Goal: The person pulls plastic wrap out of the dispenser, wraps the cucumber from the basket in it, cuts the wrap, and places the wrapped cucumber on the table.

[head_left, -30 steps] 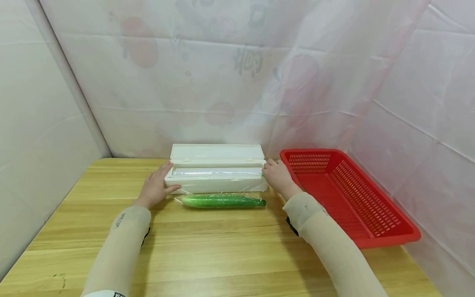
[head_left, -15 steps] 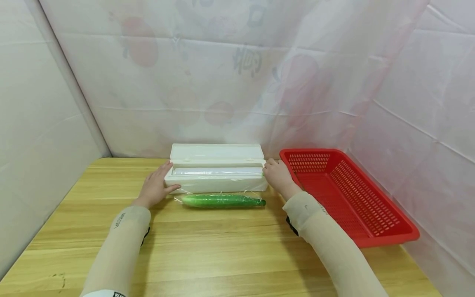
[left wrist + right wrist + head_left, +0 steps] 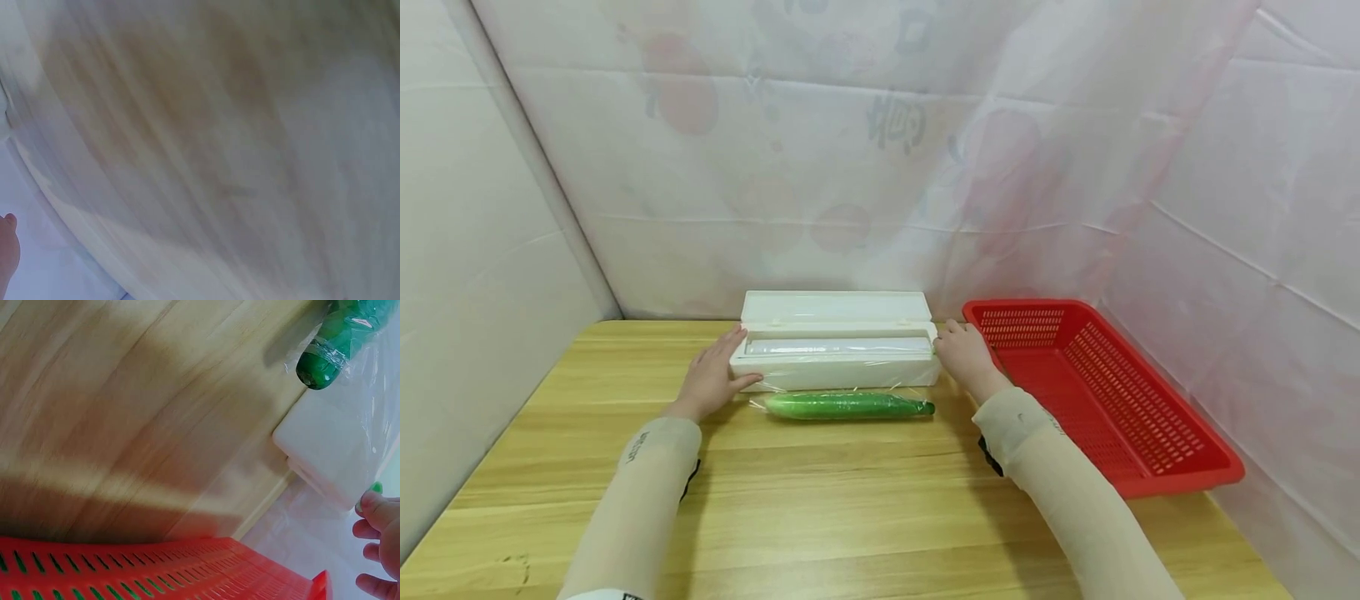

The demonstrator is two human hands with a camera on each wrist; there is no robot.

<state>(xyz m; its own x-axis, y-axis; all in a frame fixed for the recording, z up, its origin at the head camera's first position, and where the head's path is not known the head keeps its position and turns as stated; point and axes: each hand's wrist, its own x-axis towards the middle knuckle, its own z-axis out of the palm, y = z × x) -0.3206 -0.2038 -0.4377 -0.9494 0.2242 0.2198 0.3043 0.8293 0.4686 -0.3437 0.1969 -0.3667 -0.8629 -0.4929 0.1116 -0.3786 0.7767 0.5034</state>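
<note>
A white cling film dispenser box stands near the table's back edge with its lid raised. Inside lies the film roll. Clear film runs over the front to a green cucumber, which lies wrapped in front of the box. My left hand rests against the box's left end, fingers extended, thumb on the front face. At the right end, my right hand pinches a small green slide cutter between thumb and finger; the fingers partly hide it. In the left wrist view, only a bit of hand shows.
A red slotted plastic basket stands on the right side of the wooden table, close beside my right hand and forearm. Pale printed cloth hangs behind the table, with more cloth on both sides.
Little differs. My right hand has shifted very slightly right relative to the box's end. The left hand, box and cucumber keep their places relative to each other.
</note>
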